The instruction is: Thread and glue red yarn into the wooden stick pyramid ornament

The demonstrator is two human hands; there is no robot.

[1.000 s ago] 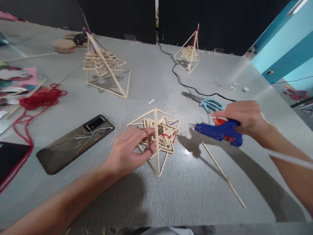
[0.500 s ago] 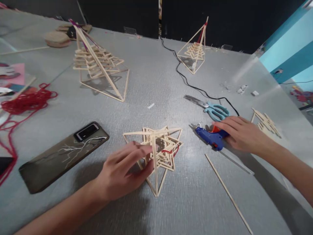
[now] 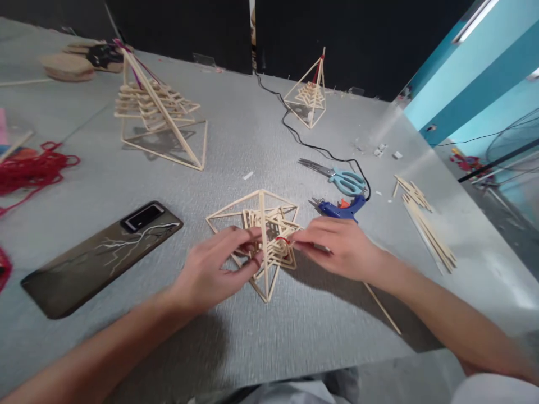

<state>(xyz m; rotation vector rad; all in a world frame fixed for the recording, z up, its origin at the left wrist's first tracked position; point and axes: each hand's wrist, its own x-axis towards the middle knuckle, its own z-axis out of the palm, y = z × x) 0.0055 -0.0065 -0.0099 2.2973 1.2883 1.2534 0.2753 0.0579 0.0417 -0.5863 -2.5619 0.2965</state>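
- Head view: the person's left hand grasped a pale wooden-stick frame with nested star-shaped layers from its left side, thumb and forefinger reaching in by the near upright, presumably to steady it.
- The right hand pinched at a thin red thread on the frame's right side; exact fingertip contact was too small to confirm.
- The frame stood on the grey tabletop, between both hands, apparently central so that each could reach it.
- Just beyond the right hand lay a blue glue gun with an orange trigger, probably set down to free the fingers.
- Behind it rested scissors with light-blue handles, likewise within easy reach.
- Loose pale sticks were gathered farther right, seemingly out of the way.
- Farther back, two pale stick pyramids stood well apart, perhaps to avoid knocks.
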